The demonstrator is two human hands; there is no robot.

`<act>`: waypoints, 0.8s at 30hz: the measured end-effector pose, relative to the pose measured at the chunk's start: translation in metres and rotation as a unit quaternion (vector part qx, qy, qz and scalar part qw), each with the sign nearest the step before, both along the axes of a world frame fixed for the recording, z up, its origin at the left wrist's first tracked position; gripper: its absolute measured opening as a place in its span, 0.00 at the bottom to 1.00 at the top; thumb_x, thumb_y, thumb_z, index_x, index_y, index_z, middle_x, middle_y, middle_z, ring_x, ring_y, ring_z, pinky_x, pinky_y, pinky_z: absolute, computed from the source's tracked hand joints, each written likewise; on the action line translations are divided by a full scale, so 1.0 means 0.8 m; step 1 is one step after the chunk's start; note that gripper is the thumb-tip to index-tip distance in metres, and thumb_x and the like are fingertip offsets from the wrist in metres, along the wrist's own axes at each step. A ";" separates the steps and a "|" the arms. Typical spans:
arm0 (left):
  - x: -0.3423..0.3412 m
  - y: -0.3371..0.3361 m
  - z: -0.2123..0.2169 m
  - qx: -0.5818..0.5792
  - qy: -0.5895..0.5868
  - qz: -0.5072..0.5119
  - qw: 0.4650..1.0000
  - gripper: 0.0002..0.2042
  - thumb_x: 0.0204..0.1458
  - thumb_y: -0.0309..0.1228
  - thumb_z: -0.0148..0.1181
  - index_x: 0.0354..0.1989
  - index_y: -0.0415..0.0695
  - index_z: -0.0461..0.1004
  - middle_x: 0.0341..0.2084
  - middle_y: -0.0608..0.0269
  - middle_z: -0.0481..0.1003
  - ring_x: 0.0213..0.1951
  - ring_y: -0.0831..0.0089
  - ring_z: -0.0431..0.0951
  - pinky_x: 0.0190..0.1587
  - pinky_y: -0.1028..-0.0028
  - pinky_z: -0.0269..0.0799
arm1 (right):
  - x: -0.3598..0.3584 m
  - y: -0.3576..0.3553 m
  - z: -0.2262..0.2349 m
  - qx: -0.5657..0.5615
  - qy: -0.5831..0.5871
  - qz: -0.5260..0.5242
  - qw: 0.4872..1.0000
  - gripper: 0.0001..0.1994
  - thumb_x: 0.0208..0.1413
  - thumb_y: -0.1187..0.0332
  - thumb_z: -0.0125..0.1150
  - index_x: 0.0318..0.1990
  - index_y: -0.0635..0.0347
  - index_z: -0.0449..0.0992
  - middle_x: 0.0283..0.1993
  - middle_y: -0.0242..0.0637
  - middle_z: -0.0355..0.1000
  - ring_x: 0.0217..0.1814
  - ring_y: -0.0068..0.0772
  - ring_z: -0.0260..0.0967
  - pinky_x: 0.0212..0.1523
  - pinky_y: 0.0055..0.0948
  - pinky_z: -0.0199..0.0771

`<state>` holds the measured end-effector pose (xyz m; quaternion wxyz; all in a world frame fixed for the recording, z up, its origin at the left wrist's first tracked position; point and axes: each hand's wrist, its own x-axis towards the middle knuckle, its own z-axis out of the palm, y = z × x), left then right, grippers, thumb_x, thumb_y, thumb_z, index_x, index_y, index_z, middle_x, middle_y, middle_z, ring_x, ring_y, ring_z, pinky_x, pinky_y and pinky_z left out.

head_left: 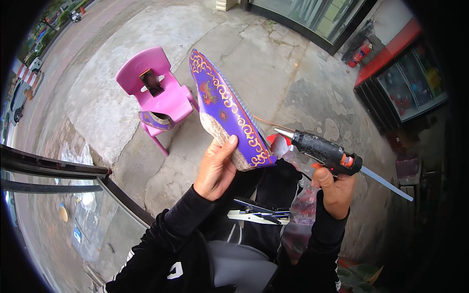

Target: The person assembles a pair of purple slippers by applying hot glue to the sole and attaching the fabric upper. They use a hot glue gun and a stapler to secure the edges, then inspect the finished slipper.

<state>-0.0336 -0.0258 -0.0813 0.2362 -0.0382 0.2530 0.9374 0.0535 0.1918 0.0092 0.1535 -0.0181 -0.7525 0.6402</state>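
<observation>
Hands share the work: left hand point(215, 171) grips the purple, gold-scrolled pointed fabric piece point(227, 115) tilted upward, exposing its edge to the black hot-glue gun point(325, 154) clenched in right hand point(334, 193).

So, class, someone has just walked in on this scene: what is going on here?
A person sitting outdoors holds a purple, gold-patterned decorative piece up in the left hand. The right hand has its grip on a black hot glue gun, a glue stick jutting from its back, nozzle aimed toward the piece's lower end without touching it. A metal clip rests on the lap. A pink plastic chair on the concrete holds a similar purple piece.
</observation>
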 end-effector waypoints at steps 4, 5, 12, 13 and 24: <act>-0.001 0.002 0.001 -0.012 0.027 -0.009 1.000 0.18 0.65 0.32 0.58 0.60 0.41 0.67 0.53 0.60 0.76 0.54 0.70 0.77 0.60 0.63 0.74 | 0.007 -0.005 0.005 -0.005 -0.060 -0.007 0.998 0.16 0.59 0.62 0.70 0.45 0.65 0.75 0.39 0.29 0.70 0.38 0.22 0.67 0.41 0.22 0.68; 0.000 0.002 0.001 -0.013 0.025 -0.009 1.000 0.18 0.65 0.32 0.57 0.60 0.41 0.67 0.53 0.60 0.76 0.54 0.70 0.77 0.60 0.64 0.73 | 0.007 -0.003 0.006 0.043 -0.035 0.002 0.998 0.15 0.58 0.62 0.71 0.42 0.65 0.76 0.37 0.30 0.69 0.37 0.23 0.67 0.40 0.23 0.67; 0.002 0.005 0.002 -0.012 0.033 -0.024 0.999 0.18 0.66 0.31 0.55 0.62 0.42 0.65 0.54 0.59 0.76 0.54 0.68 0.78 0.61 0.63 0.73 | 0.010 -0.002 0.016 0.114 -0.063 0.009 0.991 0.16 0.59 0.61 0.70 0.41 0.66 0.76 0.33 0.32 0.67 0.33 0.26 0.65 0.36 0.25 0.66; 0.002 0.005 0.003 -0.011 0.035 -0.024 0.999 0.18 0.65 0.31 0.56 0.62 0.42 0.65 0.54 0.59 0.76 0.54 0.68 0.78 0.61 0.63 0.73 | 0.009 -0.002 0.016 0.126 -0.061 0.011 0.990 0.16 0.59 0.61 0.70 0.42 0.66 0.76 0.33 0.32 0.67 0.33 0.26 0.64 0.36 0.25 0.66; 0.009 0.006 0.022 -0.029 0.060 -0.033 0.997 0.18 0.64 0.32 0.58 0.60 0.41 0.67 0.52 0.60 0.77 0.53 0.70 0.78 0.60 0.66 0.73 | 0.011 -0.004 0.011 0.140 -0.067 -0.012 0.988 0.16 0.58 0.62 0.70 0.42 0.68 0.76 0.35 0.36 0.70 0.33 0.31 0.68 0.36 0.28 0.68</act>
